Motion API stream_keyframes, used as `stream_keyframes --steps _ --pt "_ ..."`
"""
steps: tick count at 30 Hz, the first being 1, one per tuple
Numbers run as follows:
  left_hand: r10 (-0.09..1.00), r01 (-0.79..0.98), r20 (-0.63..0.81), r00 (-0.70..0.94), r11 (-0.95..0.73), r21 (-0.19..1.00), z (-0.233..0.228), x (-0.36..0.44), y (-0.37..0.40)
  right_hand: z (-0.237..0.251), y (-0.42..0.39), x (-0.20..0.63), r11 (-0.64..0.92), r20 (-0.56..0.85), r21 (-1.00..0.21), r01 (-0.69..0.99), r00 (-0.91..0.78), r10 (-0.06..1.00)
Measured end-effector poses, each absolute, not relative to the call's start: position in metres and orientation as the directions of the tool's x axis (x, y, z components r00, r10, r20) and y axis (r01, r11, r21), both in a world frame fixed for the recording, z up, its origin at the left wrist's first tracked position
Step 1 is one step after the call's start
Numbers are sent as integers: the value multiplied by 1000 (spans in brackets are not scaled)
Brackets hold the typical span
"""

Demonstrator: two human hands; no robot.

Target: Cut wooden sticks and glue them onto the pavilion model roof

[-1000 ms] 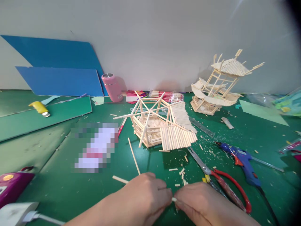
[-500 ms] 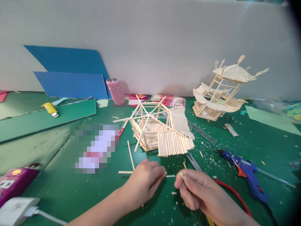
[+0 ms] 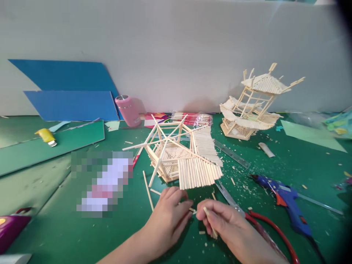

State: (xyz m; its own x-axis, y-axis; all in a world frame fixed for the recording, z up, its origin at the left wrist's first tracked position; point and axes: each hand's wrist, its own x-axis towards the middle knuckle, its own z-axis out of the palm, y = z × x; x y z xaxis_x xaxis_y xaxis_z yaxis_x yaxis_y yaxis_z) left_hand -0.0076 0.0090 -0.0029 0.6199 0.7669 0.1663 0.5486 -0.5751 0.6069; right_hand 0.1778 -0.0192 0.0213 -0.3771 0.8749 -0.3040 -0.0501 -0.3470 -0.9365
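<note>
**Grip on thin sticks, both hands**

Grip first: our right hand (image 3: pixel 233 229) pinches one slim wooden stick (image 3: pixel 210 223) between thumb and fingers, low over the green worktop (image 3: pixel 68 231). Our left hand (image 3: pixel 167 216) closes fingertips on a second short stick (image 3: pixel 191 209) just beside it. We count two stick-built models: a flat hexagonal frame (image 3: pixel 178 156) with a slatted panel directly ahead, and a tiered pagoda (image 3: pixel 254 102) further back. One blue glue gun (image 3: pixel 286 198) and one pair of red-handled scissors (image 3: pixel 255 223) lie right.
</note>
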Motion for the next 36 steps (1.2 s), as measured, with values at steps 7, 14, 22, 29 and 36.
stream_keyframes --steps 7,14,22,29,36 --pt "779 -169 -89 620 244 955 19 -2 -17 13 -32 160 -195 -157 -969 -150 -235 959" --pt "792 -242 -302 531 483 842 13 6 -24 12 -53 181 -56 -79 -956 289 -68 995" --pt "786 -218 -372 493 526 822 -1 0 -12 -32 -103 263 -230 46 -472 851 284 958" --pt "763 -359 -371 529 597 717 -9 -5 -9 -42 -85 287 -133 -87 -305 943 112 990" --pt "775 -327 -341 532 560 761 -10 -10 -12 -30 -101 291 -169 -24 -443 880 177 984"
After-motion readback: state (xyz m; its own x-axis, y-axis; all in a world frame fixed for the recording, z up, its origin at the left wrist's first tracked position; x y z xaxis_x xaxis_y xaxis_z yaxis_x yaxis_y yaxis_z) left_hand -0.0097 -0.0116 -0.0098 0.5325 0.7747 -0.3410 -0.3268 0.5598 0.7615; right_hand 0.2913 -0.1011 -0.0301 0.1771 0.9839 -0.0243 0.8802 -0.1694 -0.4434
